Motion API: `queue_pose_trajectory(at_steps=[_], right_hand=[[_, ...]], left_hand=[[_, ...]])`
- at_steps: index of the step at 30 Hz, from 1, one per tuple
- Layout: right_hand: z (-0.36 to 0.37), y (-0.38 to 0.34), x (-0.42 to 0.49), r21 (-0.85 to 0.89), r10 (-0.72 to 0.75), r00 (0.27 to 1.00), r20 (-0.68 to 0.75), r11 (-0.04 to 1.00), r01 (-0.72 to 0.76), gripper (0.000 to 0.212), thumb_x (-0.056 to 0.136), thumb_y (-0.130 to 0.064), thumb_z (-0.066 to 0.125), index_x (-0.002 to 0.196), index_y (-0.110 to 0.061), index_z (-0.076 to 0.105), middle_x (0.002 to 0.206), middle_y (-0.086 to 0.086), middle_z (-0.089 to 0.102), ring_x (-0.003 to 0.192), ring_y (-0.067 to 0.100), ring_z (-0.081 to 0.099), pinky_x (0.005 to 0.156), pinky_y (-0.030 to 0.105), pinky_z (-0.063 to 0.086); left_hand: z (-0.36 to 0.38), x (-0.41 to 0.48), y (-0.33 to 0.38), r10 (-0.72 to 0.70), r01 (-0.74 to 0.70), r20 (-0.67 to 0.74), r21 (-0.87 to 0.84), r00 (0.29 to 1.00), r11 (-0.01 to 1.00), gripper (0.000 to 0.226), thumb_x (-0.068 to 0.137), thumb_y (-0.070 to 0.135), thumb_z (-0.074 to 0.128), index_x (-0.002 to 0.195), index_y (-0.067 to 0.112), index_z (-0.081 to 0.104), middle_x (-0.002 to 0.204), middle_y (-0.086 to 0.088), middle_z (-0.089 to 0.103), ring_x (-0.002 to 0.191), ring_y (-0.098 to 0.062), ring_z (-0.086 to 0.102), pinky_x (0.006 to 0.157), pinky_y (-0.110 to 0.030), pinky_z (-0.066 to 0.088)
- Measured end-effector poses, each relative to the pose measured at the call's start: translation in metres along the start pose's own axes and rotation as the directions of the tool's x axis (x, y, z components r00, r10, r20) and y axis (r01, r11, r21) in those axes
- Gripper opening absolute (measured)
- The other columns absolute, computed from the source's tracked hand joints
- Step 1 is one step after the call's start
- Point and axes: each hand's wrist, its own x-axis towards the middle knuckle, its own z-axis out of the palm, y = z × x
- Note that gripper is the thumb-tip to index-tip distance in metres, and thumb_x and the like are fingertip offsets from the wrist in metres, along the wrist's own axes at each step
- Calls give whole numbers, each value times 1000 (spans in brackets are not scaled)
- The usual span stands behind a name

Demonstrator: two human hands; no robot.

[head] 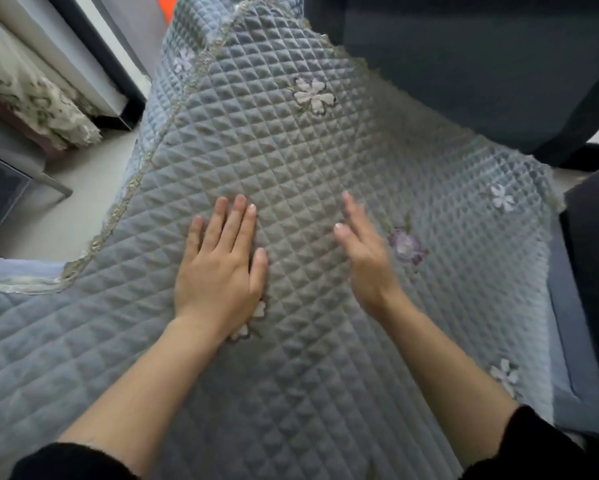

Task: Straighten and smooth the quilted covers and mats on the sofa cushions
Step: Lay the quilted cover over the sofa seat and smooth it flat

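Note:
A grey-blue quilted cover (291, 140) with embroidered flowers and a lace trim lies over the sofa seat cushion and fills most of the view. My left hand (221, 268) rests flat on it, palm down, fingers straight and together, partly hiding a flower. My right hand (363, 251) is beside it, turned on its edge with straight fingers, blurred, at or just above the cover next to a purple flower (405, 245). A second quilted mat (31, 341) lies at the lower left under the lace edge.
Dark sofa back cushions (481, 64) stand behind and to the right of the cover. The pale floor (66, 220) shows at the left, with a dark low cabinet (0, 202) and a patterned cloth (38, 95) hanging over furniture.

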Motion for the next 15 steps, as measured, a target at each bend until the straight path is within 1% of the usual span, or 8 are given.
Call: queue_pose_trajectory(at_steps=[2,4,6,8,10,11,13,15], right_hand=[[-27,-29,-7,109,-72,964,-255,989,103,58,92,-28,35,149,-21,28,157,-10,22,145,1,8,121,38,7],[-53,-39,-14,75,-172,847,-504,968,241,56,95,-21,35,150,-17,26,158,-7,21,146,4,10,121,37,10],[-49,-16,-21,-13,-210,800,-563,969,245,58,97,-21,33,152,-14,18,160,-3,14,147,8,6,121,39,8],[-24,37,-44,-322,-219,912,-347,941,103,59,99,-33,21,151,-13,3,160,0,-1,147,11,-7,121,45,4],[-11,98,-64,-617,-126,992,-6,781,95,62,93,-47,6,147,-19,-10,157,-3,-15,143,9,-22,120,43,-7],[-16,111,-64,-631,-85,992,92,766,124,64,92,-49,6,147,-21,-11,156,-6,-18,142,6,-25,119,38,-12],[-38,101,-58,-461,-78,981,177,874,152,65,93,-45,21,151,-20,4,157,-8,-8,142,0,-16,119,31,-8],[-74,75,-59,-225,-85,994,69,969,99,60,93,-35,30,151,-20,19,159,-7,9,142,-6,1,120,25,2]], left_hand=[[1,2,11,-82,82,6,-22,997,996,65,95,40,19,151,9,25,160,-6,16,148,-21,7,117,-37,-5],[-17,8,35,-111,108,-19,-124,994,986,66,95,41,15,154,11,11,162,-4,2,148,-16,-6,116,-31,-13],[-45,9,60,-69,26,-186,-222,980,975,63,98,38,20,154,11,6,162,-4,-2,148,-16,-11,116,-31,-14],[-64,1,88,-23,-99,-399,-282,917,954,62,100,31,29,154,8,10,162,-8,2,149,-23,-5,119,-35,-9],[-48,-11,101,-13,-141,-432,-322,902,936,61,99,27,33,153,5,15,161,-8,5,149,-26,1,121,-41,-2],[-27,-17,100,-14,-113,-374,-315,927,942,61,98,29,32,152,5,18,160,-6,7,149,-26,4,121,-44,2],[19,-32,92,13,-38,-159,-155,987,987,62,96,37,28,151,7,27,158,-6,16,147,-24,13,119,-49,11],[52,-42,95,31,-31,21,-25,999,999,63,95,39,27,149,8,32,157,-7,24,146,-23,18,119,-43,5]])
